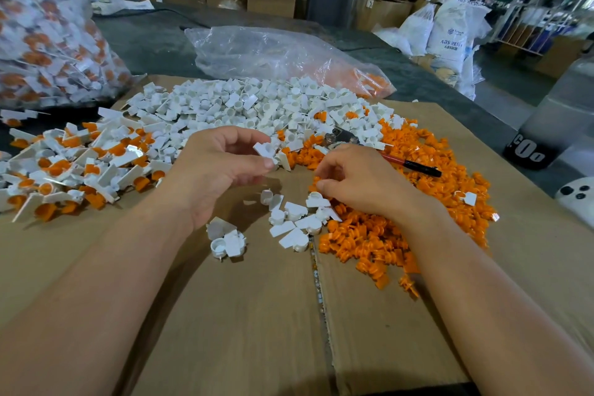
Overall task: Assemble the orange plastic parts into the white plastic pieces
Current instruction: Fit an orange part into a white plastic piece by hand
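Observation:
My left hand [218, 170] pinches one white plastic piece [265, 151] between thumb and fingers, held above the cardboard. My right hand [356, 180] reaches down into the orange parts pile [418, 190], its curled fingertips closing on an orange part [316, 182] at the pile's near-left edge. A heap of loose white pieces [244, 106] lies at the back. A few more white pieces [295, 219] lie scattered between my hands. Assembled white-and-orange pieces [64, 167] form a pile at the left.
Flattened cardboard [257, 315] covers the table. A clear bag of assembled pieces [41, 26] stands at the back left; a mostly empty plastic bag [273, 51] lies behind the white heap. Pliers with red-black handle [385, 154] lie on the orange pile. Boxes and sacks stand behind.

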